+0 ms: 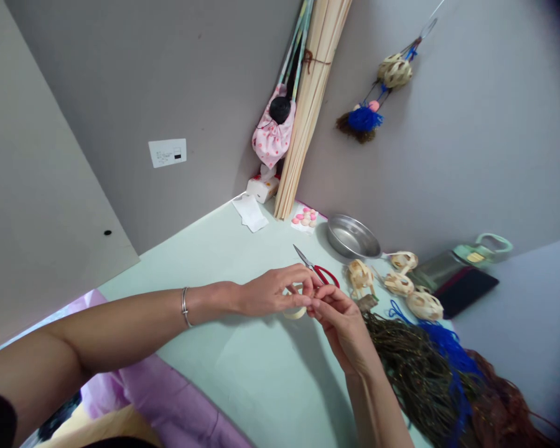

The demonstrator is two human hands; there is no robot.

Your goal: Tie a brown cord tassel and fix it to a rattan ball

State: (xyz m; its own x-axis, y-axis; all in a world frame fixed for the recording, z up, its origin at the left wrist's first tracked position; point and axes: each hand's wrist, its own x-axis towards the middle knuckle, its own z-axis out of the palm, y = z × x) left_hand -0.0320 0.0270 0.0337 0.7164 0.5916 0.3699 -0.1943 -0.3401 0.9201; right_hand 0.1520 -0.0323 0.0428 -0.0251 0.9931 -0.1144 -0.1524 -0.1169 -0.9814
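Observation:
My left hand (pixel 273 291) and my right hand (pixel 338 320) meet above the pale green table (pixel 242 367). Both pinch a curled pale strip (pixel 296 311), which loops below the fingers. The fingertips of both hands are pressed together on it. Red-handled scissors (pixel 316 269) lie on the table just behind my hands. A thin bracelet (pixel 185 307) sits on my left wrist.
Several woven strip balls (pixel 399 283) lie right of my hands, beside a metal bowl (pixel 351 237). Bundles of dark, blue and brown cord (pixel 429 373) spread at lower right. A bundle of long pale strips (pixel 310 106) leans in the wall corner. A purple cloth (pixel 168 386) covers the table's near edge.

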